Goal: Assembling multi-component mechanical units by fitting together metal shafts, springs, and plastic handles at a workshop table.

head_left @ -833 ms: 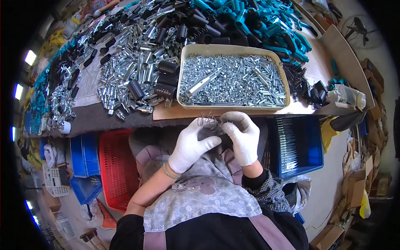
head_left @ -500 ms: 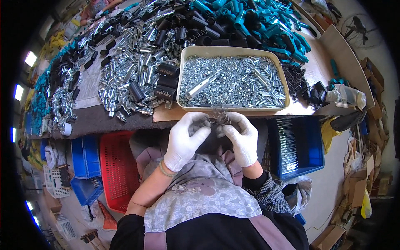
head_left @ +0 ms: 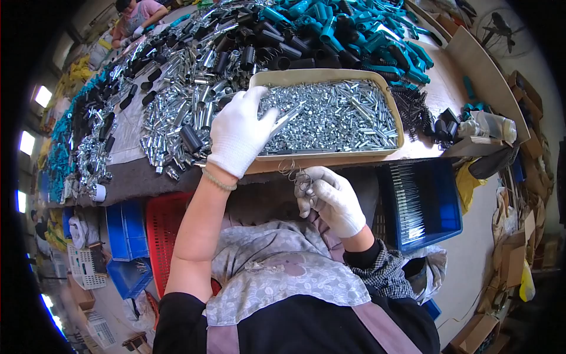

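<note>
My left hand (head_left: pixel 239 130), in a white glove, reaches over the left rim of a cream tray (head_left: pixel 321 75). Its thumb and fingers are spread, and I see nothing held in them. Close to the thumb, a long silvery metal tube (head_left: pixel 287 121) lies on the many small metal pins (head_left: pixel 330 115) that fill the tray. Below the table's front edge, my gloved right hand (head_left: pixel 335 199) pinches a thin wire coil spring (head_left: pixel 289 169), whose loops stick out past the fingertips. Part of the spring is hidden by the fingers.
Metal tubes (head_left: pixel 203 112) and black sleeves (head_left: pixel 190 138) are heaped left of the tray. Teal handles (head_left: pixel 377 44) pile up behind it, black springs (head_left: pixel 411 106) to its right. Blue bins (head_left: pixel 442 206) and a red basket (head_left: pixel 162 236) stand below. Another person (head_left: pixel 138 20) works far left.
My left hand has left the spring, moved up and forward to the tray and spread its fingers. My right hand keeps the spring, slightly lower. The head view has shifted a little.
</note>
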`<state>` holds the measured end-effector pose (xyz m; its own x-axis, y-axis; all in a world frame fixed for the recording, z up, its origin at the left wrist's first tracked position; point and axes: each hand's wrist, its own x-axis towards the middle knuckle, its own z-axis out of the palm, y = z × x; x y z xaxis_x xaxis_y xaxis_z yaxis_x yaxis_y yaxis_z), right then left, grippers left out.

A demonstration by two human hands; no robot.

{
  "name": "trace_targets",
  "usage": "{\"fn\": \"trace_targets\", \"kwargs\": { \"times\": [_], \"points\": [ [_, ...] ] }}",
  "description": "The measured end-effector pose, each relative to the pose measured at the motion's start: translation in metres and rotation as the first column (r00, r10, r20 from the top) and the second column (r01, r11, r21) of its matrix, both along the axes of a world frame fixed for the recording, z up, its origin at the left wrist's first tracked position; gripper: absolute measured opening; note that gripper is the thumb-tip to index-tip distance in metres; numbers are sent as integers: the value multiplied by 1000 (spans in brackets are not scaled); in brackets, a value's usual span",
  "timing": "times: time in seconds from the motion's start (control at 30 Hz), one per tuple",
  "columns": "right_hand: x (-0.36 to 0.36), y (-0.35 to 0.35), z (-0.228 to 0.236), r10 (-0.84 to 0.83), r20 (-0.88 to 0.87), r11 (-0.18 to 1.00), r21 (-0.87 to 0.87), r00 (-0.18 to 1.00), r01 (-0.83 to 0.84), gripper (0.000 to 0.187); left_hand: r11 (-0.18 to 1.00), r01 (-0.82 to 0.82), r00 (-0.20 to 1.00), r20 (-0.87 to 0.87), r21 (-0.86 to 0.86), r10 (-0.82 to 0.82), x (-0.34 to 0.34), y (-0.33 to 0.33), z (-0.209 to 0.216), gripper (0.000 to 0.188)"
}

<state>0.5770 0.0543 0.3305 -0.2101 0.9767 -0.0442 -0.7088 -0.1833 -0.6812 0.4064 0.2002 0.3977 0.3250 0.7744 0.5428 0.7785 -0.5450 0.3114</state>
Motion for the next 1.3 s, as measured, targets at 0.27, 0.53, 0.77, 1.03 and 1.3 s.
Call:
{"fn": "trace_targets", "kwargs": {
  "times": [0.27,0.53,0.77,1.03,1.3],
  "points": [
    [7,-2,-22,-115,35,988,-96,993,118,43,986,73,968,-228,-146,-106,-5,-8,-16,25],
    [24,-6,-31,-283,161,949,-94,946,300,31,849,392,837,520,-354,-170,-40,-46,-2,19],
    [25,-16,-22,-31,421,993,-93,906,77,29,726,472,834,521,-501,-182,-61,-83,-20,21],
    [29,-25,-25,181,380,963,-256,907,-85,42,500,458,881,451,-735,-143,-52,-97,-44,27],
    [16,-31,-43,254,571,948,-307,781,-84,21,646,513,800,42,-565,-598,-22,-107,-62,38]
  ]
}}
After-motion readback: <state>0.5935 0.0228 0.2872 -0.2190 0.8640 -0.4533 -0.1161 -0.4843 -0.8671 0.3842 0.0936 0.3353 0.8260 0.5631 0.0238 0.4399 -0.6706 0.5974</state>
